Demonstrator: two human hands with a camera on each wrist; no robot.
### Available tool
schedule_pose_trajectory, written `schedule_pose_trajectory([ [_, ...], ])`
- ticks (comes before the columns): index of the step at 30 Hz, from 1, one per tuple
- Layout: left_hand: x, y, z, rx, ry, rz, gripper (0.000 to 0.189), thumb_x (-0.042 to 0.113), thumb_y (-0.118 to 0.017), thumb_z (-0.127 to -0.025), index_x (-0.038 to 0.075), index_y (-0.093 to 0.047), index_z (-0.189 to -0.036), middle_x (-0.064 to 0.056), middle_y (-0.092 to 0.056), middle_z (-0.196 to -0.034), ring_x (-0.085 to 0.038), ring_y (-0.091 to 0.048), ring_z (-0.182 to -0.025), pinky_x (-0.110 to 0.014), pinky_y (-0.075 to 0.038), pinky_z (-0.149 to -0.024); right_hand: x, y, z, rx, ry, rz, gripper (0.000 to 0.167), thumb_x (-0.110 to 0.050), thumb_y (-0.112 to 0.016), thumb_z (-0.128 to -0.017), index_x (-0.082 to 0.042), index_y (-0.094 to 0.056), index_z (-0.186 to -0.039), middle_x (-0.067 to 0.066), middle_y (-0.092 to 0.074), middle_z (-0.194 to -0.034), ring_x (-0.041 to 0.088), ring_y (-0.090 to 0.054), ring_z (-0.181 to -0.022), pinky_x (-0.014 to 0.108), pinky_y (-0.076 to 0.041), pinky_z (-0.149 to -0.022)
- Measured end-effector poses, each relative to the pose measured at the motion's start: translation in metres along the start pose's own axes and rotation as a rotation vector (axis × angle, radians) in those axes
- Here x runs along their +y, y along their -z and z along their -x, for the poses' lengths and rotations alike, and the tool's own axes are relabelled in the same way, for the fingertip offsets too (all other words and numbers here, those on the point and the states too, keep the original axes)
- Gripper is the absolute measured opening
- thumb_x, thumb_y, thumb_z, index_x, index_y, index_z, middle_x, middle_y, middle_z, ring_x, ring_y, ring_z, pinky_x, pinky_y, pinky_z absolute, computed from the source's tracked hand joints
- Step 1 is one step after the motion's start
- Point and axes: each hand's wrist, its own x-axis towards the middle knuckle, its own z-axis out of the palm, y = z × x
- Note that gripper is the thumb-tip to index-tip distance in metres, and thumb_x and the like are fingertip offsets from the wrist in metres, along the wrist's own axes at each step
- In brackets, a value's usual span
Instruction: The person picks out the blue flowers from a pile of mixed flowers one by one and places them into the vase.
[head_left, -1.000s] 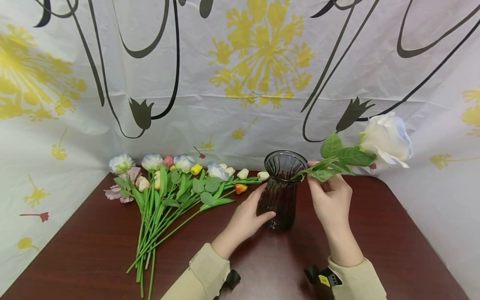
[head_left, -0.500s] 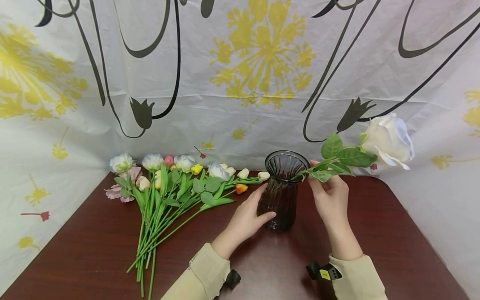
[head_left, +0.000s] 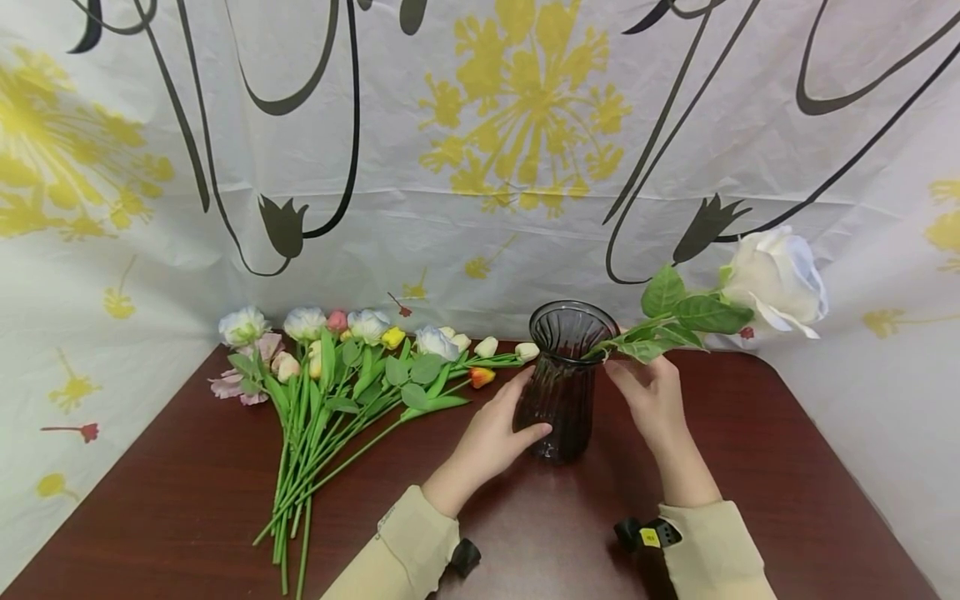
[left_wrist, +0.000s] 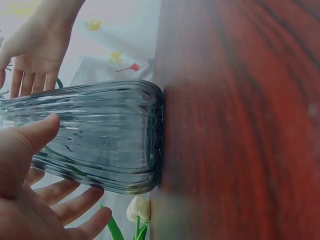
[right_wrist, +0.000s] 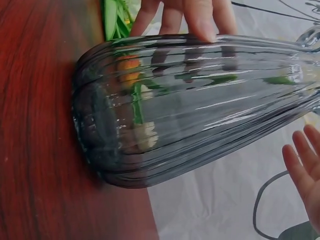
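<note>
A dark, see-through ribbed glass vase (head_left: 558, 400) stands upright on the table. My left hand (head_left: 491, 442) holds its side, thumb (left_wrist: 42, 132) on the near face and fingers around the far side. A white rose (head_left: 776, 279) with green leaves leans far out to the right over the rim, its stem end inside the vase mouth. Just below the leaves is my right hand (head_left: 656, 408), beside the vase neck. In the right wrist view, its fingers (right_wrist: 305, 155) are extended and apart from the glass; the leaves partly hide them in the head view.
Several artificial flowers lie in a bunch left of the vase, among them pale blue blooms (head_left: 303, 323), white tulips (head_left: 486, 347) and an orange tulip (head_left: 482, 378). A patterned white cloth (head_left: 375, 242) hangs behind the brown table (head_left: 187, 467).
My right hand has slid a little down and left, away from the rose's leaves, and its fingers have loosened. The rose, the vase and my left hand stay put.
</note>
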Motion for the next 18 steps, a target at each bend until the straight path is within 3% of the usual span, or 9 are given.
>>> schedule_pose_trajectory([
  [5,0.0,0.002,0.001,0.0,-0.011,0.004,0.078,0.033,-0.069,-0.089,0.021,-0.026,-0.152,-0.004,-0.042,-0.145,-0.021,-0.045,-0.128,-0.045,-0.04,-0.099,0.005,-0.001,0.002,-0.078,0.04,0.0,0.04,0.017,-0.059,-0.083,0.016,-0.053,-0.122,-0.013,-0.062,-0.109,0.004,-0.061,-0.096,0.018,-0.049,-0.079],
  [9,-0.001,0.003,0.001,-0.003,-0.01,0.006,0.077,0.033,-0.069,-0.089,0.018,-0.028,-0.152,-0.003,-0.043,-0.144,-0.02,-0.045,-0.127,-0.045,-0.04,-0.099,0.008,-0.001,0.004,-0.135,0.035,0.068,0.035,0.014,-0.064,-0.081,0.014,-0.058,-0.116,0.001,-0.064,-0.104,0.005,-0.063,-0.089,0.017,-0.049,-0.076],
  [13,-0.003,0.003,0.002,-0.01,-0.005,-0.029,0.073,0.034,-0.069,-0.09,0.017,-0.031,-0.15,-0.003,-0.045,-0.143,-0.019,-0.046,-0.126,-0.043,-0.04,-0.099,0.011,-0.001,0.004,-0.173,-0.022,0.15,0.038,0.006,-0.069,-0.082,0.009,-0.06,-0.119,0.018,-0.064,-0.107,0.005,-0.062,-0.09,0.016,-0.048,-0.077],
  [18,-0.004,0.007,0.003,-0.014,-0.017,-0.09,0.066,0.034,-0.066,-0.091,0.015,-0.037,-0.147,-0.002,-0.046,-0.142,-0.019,-0.048,-0.125,-0.042,-0.042,-0.098,0.014,-0.002,0.005,-0.202,-0.065,0.209,0.049,-0.003,-0.074,-0.083,0.002,-0.056,-0.129,0.017,-0.061,-0.119,0.008,-0.059,-0.101,0.019,-0.047,-0.082],
])
